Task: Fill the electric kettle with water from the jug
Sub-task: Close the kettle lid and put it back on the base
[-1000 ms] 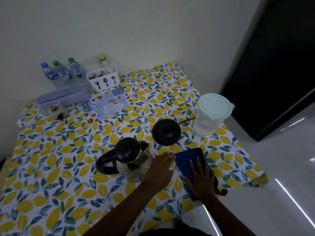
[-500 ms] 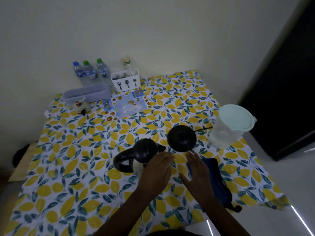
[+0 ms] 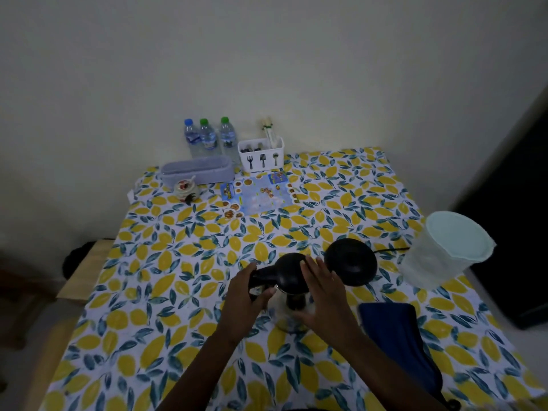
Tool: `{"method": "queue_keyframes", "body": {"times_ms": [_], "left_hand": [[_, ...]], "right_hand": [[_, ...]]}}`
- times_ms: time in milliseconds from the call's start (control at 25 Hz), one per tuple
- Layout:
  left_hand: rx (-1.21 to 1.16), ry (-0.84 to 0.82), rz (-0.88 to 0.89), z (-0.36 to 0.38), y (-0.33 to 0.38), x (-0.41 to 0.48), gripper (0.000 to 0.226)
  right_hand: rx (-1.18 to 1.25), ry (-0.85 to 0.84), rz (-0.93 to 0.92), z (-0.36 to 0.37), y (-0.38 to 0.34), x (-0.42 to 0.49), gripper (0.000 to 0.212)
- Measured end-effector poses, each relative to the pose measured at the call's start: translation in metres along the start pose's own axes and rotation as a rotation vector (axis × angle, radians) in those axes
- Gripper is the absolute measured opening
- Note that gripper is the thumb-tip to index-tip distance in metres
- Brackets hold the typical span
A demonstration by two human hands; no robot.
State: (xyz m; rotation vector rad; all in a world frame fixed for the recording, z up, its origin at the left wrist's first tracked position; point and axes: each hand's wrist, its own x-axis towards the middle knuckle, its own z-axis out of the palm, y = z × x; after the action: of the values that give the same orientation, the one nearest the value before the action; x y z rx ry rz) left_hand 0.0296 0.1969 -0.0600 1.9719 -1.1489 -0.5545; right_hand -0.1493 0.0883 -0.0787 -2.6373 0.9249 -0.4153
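The electric kettle (image 3: 290, 274), black-lidded with a glass and steel body, stands near the table's front middle with its lid down. My left hand (image 3: 243, 298) is wrapped around its black handle on the left side. My right hand (image 3: 321, 295) lies flat against the kettle's right side and lid, fingers extended. The kettle's round black base (image 3: 351, 261) sits just to the right, its cord running right. The translucent water jug (image 3: 447, 247) with a pale lid stands at the table's right edge, untouched.
A dark blue cloth (image 3: 397, 342) lies at the front right. At the back wall stand three water bottles (image 3: 207, 137), a white cutlery holder (image 3: 261, 157), a grey tray (image 3: 197, 172), a small jar (image 3: 185, 188) and a printed leaflet (image 3: 258, 194). A lemon-patterned tablecloth (image 3: 178, 292) covers the table.
My right hand left the blue cloth and came onto the kettle's right side. My left hand shifted from the kettle's body to its handle. The camera tilted up and back.
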Motion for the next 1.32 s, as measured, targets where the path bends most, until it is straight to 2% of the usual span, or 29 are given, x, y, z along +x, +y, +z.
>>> {"method": "queue_keyframes", "body": {"times_ms": [80,160,280,400,600,800,1000,1160,1320], "left_hand": [[-0.093,-0.074,-0.030,-0.002,-0.004,0.009,0.068],[-0.092,-0.110,-0.022,-0.006,-0.009,0.019,0.059],[-0.120,-0.165,-0.087,-0.006,-0.008,0.031,0.058],[-0.178,-0.152,-0.115,0.003,0.009,0.035,0.040],[-0.282,-0.106,-0.068,0.031,0.056,0.056,0.022],[-0.335,-0.122,-0.008,0.071,0.101,0.101,0.019],[-0.326,-0.142,-0.001,0.109,0.119,0.131,0.017],[-0.327,-0.138,-0.049,0.126,0.109,0.134,0.029],[-0.232,-0.139,-0.042,0.127,0.107,0.139,0.027]], "right_hand": [[-0.022,-0.005,0.011,0.004,-0.005,0.005,0.095],[-0.012,-0.018,0.026,0.007,-0.007,0.006,0.099],[0.021,-0.032,0.040,0.003,-0.004,0.005,0.100],[0.076,-0.018,0.077,-0.011,0.003,0.005,0.096],[0.129,0.088,0.118,-0.052,0.036,0.014,0.089],[0.237,0.130,0.202,-0.089,0.091,0.040,0.103],[0.266,0.107,0.257,-0.096,0.136,0.053,0.102],[0.283,0.066,0.233,-0.082,0.155,0.056,0.104],[0.266,0.064,0.183,-0.078,0.165,0.060,0.105]]}}
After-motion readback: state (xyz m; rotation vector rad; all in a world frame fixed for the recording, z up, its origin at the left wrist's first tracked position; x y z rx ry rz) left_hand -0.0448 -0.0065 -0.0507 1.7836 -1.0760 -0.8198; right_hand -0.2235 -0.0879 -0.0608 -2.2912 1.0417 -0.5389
